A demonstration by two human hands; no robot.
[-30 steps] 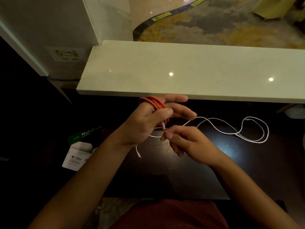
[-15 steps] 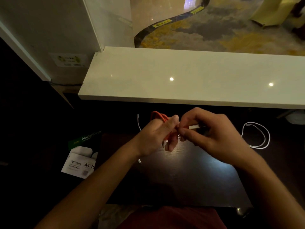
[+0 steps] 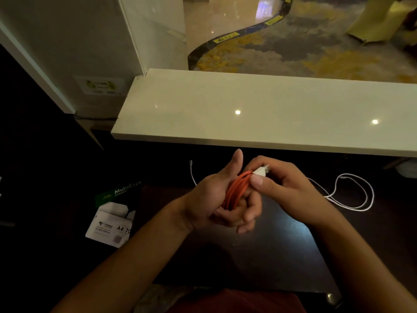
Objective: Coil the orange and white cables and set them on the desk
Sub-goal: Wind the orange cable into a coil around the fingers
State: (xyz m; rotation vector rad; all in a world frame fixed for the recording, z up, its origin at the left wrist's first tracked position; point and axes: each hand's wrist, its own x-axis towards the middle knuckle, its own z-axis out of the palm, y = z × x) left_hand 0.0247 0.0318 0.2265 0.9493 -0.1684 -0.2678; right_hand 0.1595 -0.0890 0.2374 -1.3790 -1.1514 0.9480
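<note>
The orange cable [image 3: 234, 190] is wound into a coil that lies in my left hand [image 3: 216, 199], whose palm faces up with the thumb raised and the fingers curled under the loops. My right hand [image 3: 286, 188] pinches the cable's white plug end [image 3: 260, 171] at the top of the coil. The white cable [image 3: 352, 195] lies loose on the dark desk [image 3: 270, 249] to the right, in an open loop. One thin white end [image 3: 191, 170] shows left of my hands.
A pale stone ledge [image 3: 248, 114] runs across just beyond the desk, overhanging its far side. A box of A4 copy paper [image 3: 112, 218] sits low at the left of the desk. Patterned carpet lies beyond the ledge.
My left hand has turned palm up with the orange coil in it. My right hand has brought the white plug end up to the top of the coil.
</note>
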